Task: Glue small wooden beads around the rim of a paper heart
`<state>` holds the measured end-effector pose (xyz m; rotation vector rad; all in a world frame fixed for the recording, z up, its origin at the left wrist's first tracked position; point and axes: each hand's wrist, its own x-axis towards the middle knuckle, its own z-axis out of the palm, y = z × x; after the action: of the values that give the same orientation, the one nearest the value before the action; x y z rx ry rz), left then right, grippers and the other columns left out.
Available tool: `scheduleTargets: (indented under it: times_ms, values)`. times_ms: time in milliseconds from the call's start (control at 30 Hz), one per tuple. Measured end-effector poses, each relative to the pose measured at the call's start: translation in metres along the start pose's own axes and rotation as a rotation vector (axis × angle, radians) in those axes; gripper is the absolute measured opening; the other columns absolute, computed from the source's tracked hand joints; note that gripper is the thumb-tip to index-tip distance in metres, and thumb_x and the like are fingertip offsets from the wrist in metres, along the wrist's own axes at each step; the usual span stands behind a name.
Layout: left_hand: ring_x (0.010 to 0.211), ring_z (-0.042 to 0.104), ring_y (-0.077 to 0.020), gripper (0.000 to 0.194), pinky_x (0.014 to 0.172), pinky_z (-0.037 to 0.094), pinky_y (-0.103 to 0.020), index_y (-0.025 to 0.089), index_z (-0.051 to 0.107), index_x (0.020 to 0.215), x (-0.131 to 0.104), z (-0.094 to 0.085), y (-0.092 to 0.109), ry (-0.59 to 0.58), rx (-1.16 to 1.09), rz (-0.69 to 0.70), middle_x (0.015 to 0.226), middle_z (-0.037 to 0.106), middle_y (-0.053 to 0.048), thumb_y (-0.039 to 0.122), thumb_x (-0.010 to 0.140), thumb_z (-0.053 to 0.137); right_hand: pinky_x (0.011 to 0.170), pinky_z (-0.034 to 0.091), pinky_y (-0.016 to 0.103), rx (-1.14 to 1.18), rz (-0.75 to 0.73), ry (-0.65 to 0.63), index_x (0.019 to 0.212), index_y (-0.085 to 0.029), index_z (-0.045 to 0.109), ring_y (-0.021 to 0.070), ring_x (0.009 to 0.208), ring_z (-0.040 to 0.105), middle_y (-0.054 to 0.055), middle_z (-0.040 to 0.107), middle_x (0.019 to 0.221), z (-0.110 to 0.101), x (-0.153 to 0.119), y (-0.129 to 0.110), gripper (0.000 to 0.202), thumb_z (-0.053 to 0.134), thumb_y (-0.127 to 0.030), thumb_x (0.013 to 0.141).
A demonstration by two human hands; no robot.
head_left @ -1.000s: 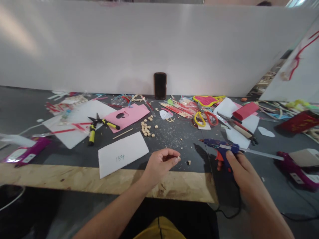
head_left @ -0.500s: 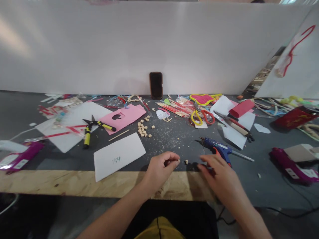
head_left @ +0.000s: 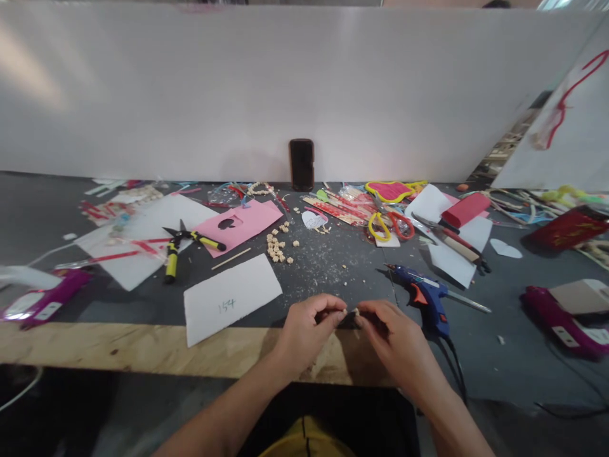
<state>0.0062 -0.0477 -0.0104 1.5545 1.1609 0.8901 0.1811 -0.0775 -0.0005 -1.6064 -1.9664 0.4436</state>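
Observation:
My left hand (head_left: pixel 304 330), at the front of the table, pinches a tiny beige piece (head_left: pixel 345 311) between thumb and fingertips. Just to its right, the fingertips of my right hand (head_left: pixel 394 335) are closed on a small knobbly beige cluster (head_left: pixel 356 311). The two hands nearly meet, and a narrow gap shows between the pieces. Several similar beige clusters (head_left: pixel 276 247) lie in a loose pile farther back to the left. To the right of my right hand rests a blue glue gun (head_left: pixel 425 292) with an orange trigger.
A white card (head_left: pixel 233 303) marked 154 lies left of my hands. Yellow-and-black pliers (head_left: pixel 178 244), pink paper (head_left: pixel 252 219) and scissors (head_left: pixel 387 222) are spread behind. A phone (head_left: pixel 301 165) leans on the white partition (head_left: pixel 190 95). A red can (head_left: pixel 571 227) lies far right.
My right hand has moved left, away from the glue gun, and has taken hold of the small cluster that lay on the table. My left hand keeps its pinch.

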Motion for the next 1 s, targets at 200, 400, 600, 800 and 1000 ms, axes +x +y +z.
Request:
scheduleTargets:
  times_ms: [200, 400, 600, 800, 1000]
  values:
    - [0.078, 0.062, -0.0163, 0.013, 0.073, 0.046, -0.024, 0.022, 0.07, 0.085, -0.005, 0.0, 0.0, 0.006, 0.04, 0.087, 0.084, 0.071, -0.002, 0.023, 0.08, 0.058, 0.07, 0.051, 0.029, 0.086, 0.026, 0.008, 0.097, -0.023, 0.06, 0.0175, 0.078, 0.064, 0.005, 0.068, 0.092, -0.004, -0.007, -0.016, 0.017, 0.049, -0.031, 0.088]
    - [0.079, 0.063, -0.0152, 0.014, 0.074, 0.046, -0.023, 0.022, 0.071, 0.085, -0.009, 0.0, 0.0, 0.005, 0.069, 0.157, 0.083, 0.071, -0.001, 0.019, 0.081, 0.058, 0.066, 0.051, 0.027, 0.11, 0.027, 0.006, 0.095, -0.023, 0.061, 0.0161, 0.074, 0.063, 0.004, 0.068, 0.088, -0.005, -0.007, -0.021, 0.015, 0.05, -0.029, 0.086]
    - [0.078, 0.063, -0.0151, 0.014, 0.072, 0.045, -0.023, 0.023, 0.071, 0.084, -0.01, 0.0, 0.001, 0.0, 0.051, 0.174, 0.081, 0.071, -0.001, 0.018, 0.081, 0.058, 0.065, 0.05, 0.026, 0.162, 0.051, 0.003, 0.094, -0.024, 0.062, 0.0156, 0.072, 0.063, 0.003, 0.068, 0.086, -0.005, -0.009, -0.022, 0.014, 0.052, -0.03, 0.085]
    - [0.075, 0.061, -0.0134, 0.012, 0.07, 0.045, -0.021, 0.021, 0.069, 0.086, -0.012, 0.001, 0.005, 0.018, 0.025, 0.09, 0.082, 0.07, 0.0, 0.018, 0.079, 0.061, 0.067, 0.05, 0.025, 0.208, 0.065, -0.011, 0.095, -0.024, 0.061, 0.0144, 0.077, 0.063, 0.002, 0.068, 0.088, -0.005, -0.01, -0.024, 0.014, 0.051, -0.029, 0.086]
    - [0.066, 0.058, -0.0106, 0.01, 0.063, 0.042, -0.019, 0.019, 0.068, 0.077, -0.014, 0.0, 0.007, 0.041, 0.045, 0.123, 0.072, 0.066, 0.001, 0.014, 0.077, 0.06, 0.065, 0.05, 0.023, 0.214, 0.045, 0.025, 0.093, -0.023, 0.062, 0.0137, 0.075, 0.063, 0.002, 0.068, 0.086, -0.005, -0.013, -0.026, 0.014, 0.051, -0.027, 0.086]
